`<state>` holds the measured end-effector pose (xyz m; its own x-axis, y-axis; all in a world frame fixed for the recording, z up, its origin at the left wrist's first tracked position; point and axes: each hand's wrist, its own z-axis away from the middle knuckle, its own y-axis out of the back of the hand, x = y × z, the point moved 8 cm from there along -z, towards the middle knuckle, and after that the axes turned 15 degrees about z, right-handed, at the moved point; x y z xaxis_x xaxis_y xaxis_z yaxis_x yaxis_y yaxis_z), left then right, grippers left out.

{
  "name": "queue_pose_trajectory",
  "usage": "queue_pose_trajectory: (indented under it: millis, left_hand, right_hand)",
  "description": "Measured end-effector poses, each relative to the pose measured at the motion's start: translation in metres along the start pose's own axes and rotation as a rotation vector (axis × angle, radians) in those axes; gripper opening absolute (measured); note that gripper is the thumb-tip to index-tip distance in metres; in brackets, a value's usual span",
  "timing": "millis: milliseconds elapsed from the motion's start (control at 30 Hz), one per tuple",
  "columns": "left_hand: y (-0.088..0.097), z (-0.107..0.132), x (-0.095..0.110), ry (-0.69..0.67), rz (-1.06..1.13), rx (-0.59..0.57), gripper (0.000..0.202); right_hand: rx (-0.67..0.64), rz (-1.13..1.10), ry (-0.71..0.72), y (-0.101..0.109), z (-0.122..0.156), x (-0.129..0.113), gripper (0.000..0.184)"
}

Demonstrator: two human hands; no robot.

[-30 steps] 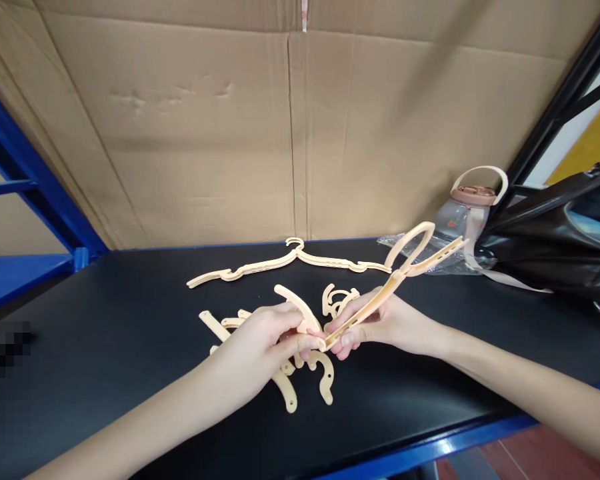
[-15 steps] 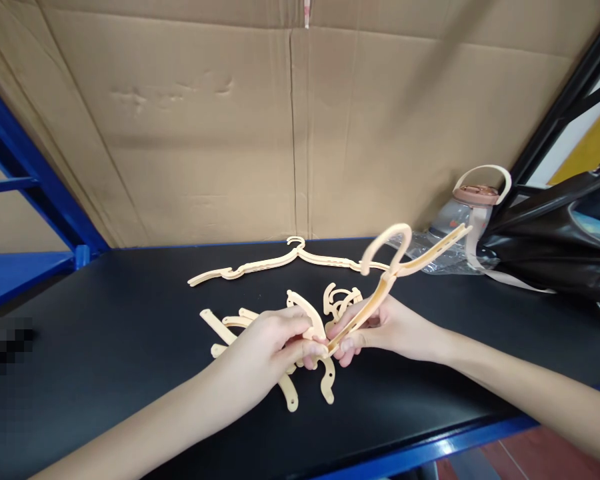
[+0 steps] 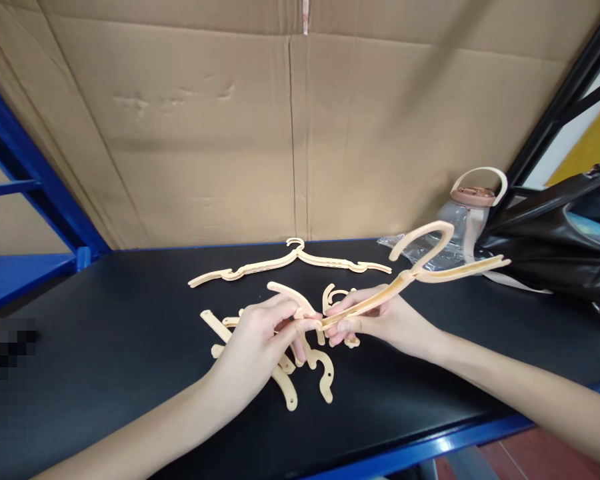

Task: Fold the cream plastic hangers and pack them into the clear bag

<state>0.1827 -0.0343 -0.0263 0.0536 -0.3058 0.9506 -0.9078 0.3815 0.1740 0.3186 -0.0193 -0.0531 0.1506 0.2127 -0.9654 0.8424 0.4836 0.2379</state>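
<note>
Right hand (image 3: 380,321) grips the hanger (image 3: 416,273) by its near arm, fingers closed round it. Left hand (image 3: 260,340) pinches a curved piece (image 3: 290,296) between thumb and forefinger, with its end pressed to the hanger's tip just off the right fingertips.

Since a second ago the hanger has dropped from a steep tilt to nearly level. Its hook has swung out beyond the right fingers, and the piece has lifted.

The two ends now meet. Whether they are seated is unclear, as fingertips appear to cover the joint.

Loose parts (image 3: 325,377) lie on the table (image 3: 105,333) under both hands. A whole hanger (image 3: 290,261) lies beyond the fingers.
</note>
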Motion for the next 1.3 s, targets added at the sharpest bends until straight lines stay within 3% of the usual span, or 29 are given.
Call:
queue_pose_trajectory:
  millis: [167,267,400,467,500,600,667,833,933,1167,1300]
  left_hand:
    - [0.007,0.001,0.003,-0.058,0.043,0.110,0.019]
    - [0.000,0.005,0.007,-0.101,0.052,0.141,0.016]
    - [-0.026,0.016,0.024,-0.246,0.026,-0.032,0.022]
    - [-0.019,0.017,0.032,-0.304,0.021,0.000,0.026]
    - [-0.009,0.016,0.034,-0.306,0.022,0.073,0.024]
    - [0.021,0.006,0.030,-0.228,0.085,0.252,0.011]
    - [0.028,0.000,0.022,-0.145,0.176,0.272,0.011]
    - [0.003,-0.001,0.006,0.042,0.335,0.100,0.013]
    - [-0.004,0.002,0.008,0.065,0.330,0.057,0.012]
    - [0.004,-0.002,0.009,0.065,0.297,0.062,0.009]
    - [0.011,-0.002,0.013,-0.063,0.172,0.100,0.012]
  right_hand:
    - [0.092,-0.022,0.018,0.006,-0.001,-0.004,0.022]
    - [0.106,-0.028,0.037,-0.003,0.001,-0.006,0.019]
    - [-0.059,0.101,0.132,-0.031,0.004,-0.013,0.015]
    - [-0.005,0.166,0.140,-0.028,0.004,-0.015,0.012]
    - [0.031,0.165,0.123,-0.023,0.004,-0.015,0.013]
    - [0.070,0.061,0.063,-0.011,0.003,-0.015,0.018]
    - [0.091,-0.010,0.064,-0.003,0.002,-0.018,0.017]
    - [0.154,-0.080,0.090,0.012,0.002,-0.023,0.014]
    - [0.123,-0.080,0.116,0.010,0.003,-0.026,0.012]
    - [0.065,-0.035,0.082,0.005,0.001,-0.025,0.016]
    - [0.043,-0.017,0.048,0.003,0.000,-0.021,0.021]
